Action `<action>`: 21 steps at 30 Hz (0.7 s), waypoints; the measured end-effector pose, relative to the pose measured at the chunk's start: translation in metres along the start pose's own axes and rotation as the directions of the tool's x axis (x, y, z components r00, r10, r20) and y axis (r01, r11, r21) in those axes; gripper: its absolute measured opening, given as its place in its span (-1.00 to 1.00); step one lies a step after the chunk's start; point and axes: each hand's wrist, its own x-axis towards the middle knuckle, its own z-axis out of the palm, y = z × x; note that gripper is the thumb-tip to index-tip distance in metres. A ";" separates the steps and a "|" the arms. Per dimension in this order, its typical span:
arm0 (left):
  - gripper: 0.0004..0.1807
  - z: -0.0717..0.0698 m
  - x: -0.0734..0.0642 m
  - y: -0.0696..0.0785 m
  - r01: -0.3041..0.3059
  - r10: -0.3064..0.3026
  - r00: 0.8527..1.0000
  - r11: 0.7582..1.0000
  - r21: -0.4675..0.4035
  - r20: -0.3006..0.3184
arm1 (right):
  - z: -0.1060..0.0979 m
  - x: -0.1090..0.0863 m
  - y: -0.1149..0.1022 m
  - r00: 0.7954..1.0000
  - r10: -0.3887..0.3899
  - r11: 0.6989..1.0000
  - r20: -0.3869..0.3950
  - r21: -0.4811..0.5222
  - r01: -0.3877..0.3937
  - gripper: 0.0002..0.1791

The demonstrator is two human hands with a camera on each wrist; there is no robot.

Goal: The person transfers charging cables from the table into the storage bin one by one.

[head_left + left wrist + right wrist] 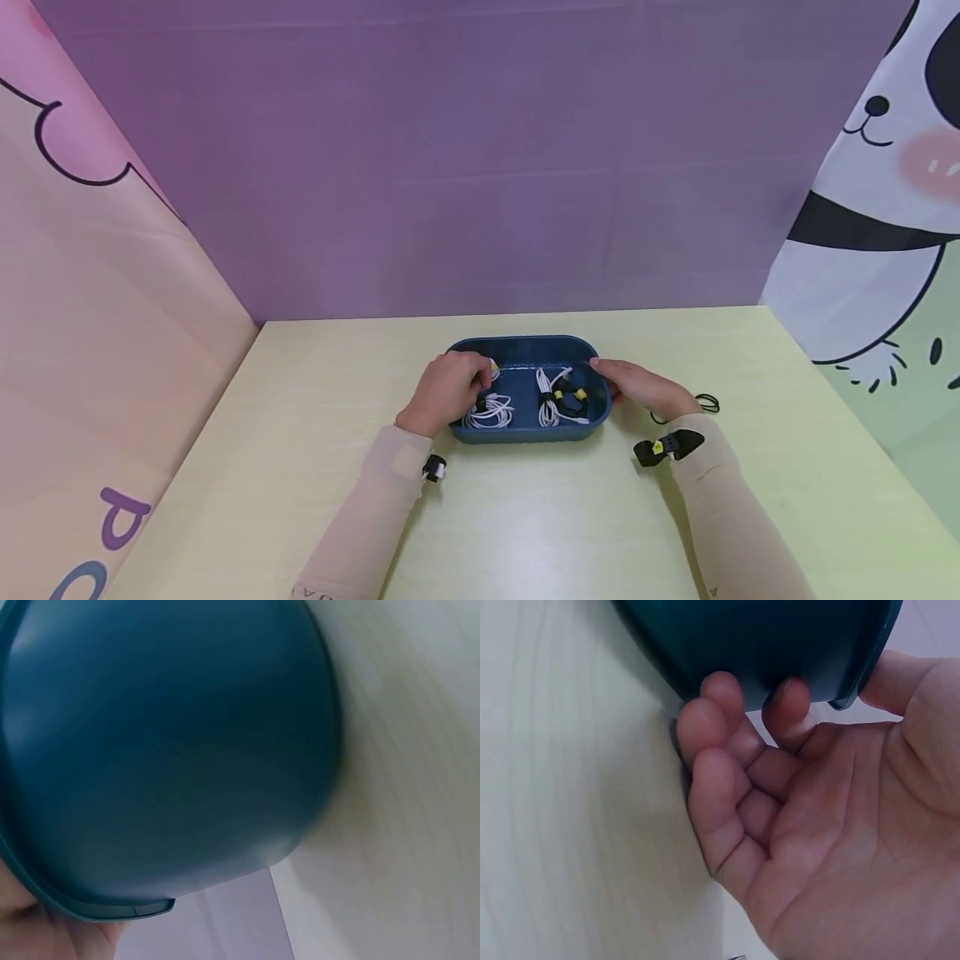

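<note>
A dark blue rounded bin (532,434) stands on the table with bundled cables inside. My left hand (448,387) reaches over its left end, fingers bent down inside; what they touch or pinch is hidden. A white cable coil (491,412) with a black strap lies just below those fingers, and a small yellow-and-white piece (494,369) shows beside them. With the thumb over the rim and fingertips against the outer wall, my right hand (645,390) grips the right end. Near it inside lie a white cable bundle (548,400) and a black cable with yellow parts (576,400).
A thin black cable (707,403) lies on the table (555,517) beyond the right wrist. A purple backdrop (510,167) rises behind the table, with printed cloths on the left and right.
</note>
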 end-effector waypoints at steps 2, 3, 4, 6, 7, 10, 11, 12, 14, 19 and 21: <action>-0.75 0.000 -0.001 0.000 0.001 -0.001 1.000 1.000 0.006 0.002 | 0.001 0.000 -0.001 1.000 -0.006 1.000 0.002 -0.004 0.006 -0.26; -0.76 0.000 -0.001 0.000 -0.001 0.001 1.000 1.000 0.007 0.001 | 0.001 0.000 -0.001 1.000 -0.008 1.000 0.003 -0.006 0.008 -0.26; -0.76 0.000 -0.001 0.001 -0.003 0.003 1.000 1.000 0.008 0.001 | 0.001 -0.001 -0.002 1.000 -0.008 1.000 0.002 -0.004 0.008 -0.26; -0.77 0.000 -0.002 0.001 -0.005 0.005 1.000 1.000 0.007 0.001 | 0.001 -0.002 -0.003 1.000 -0.008 1.000 0.003 -0.008 0.008 -0.25; -0.78 0.000 -0.002 0.001 -0.006 0.006 1.000 1.000 0.009 0.002 | 0.001 -0.002 -0.003 1.000 -0.008 1.000 0.003 -0.007 0.008 -0.25; -0.81 0.000 -0.002 0.002 -0.003 0.003 1.000 1.000 0.014 0.009 | 0.001 -0.004 -0.004 1.000 -0.007 1.000 0.005 -0.004 0.007 -0.24; -0.82 0.000 -0.002 0.002 -0.002 0.001 1.000 1.000 0.015 0.013 | 0.001 -0.004 -0.004 1.000 -0.007 1.000 0.007 -0.005 0.007 -0.23; -0.82 0.000 -0.002 0.003 0.000 0.000 1.000 1.000 0.015 0.016 | 0.000 -0.004 -0.003 1.000 -0.004 1.000 0.006 -0.003 0.004 -0.23; -0.84 0.000 -0.002 0.003 0.003 -0.003 1.000 1.000 0.019 0.023 | 0.000 -0.004 -0.003 1.000 -0.006 1.000 0.010 -0.004 0.006 -0.23; -0.89 0.002 -0.002 0.003 0.011 -0.012 0.999 1.000 0.022 0.038 | 0.000 -0.005 -0.004 1.000 -0.007 1.000 0.008 -0.011 0.007 -0.24; -0.90 0.002 -0.002 0.003 0.015 -0.017 0.999 1.000 0.025 0.044 | 0.001 -0.005 -0.005 1.000 -0.009 1.000 0.006 -0.010 0.009 -0.24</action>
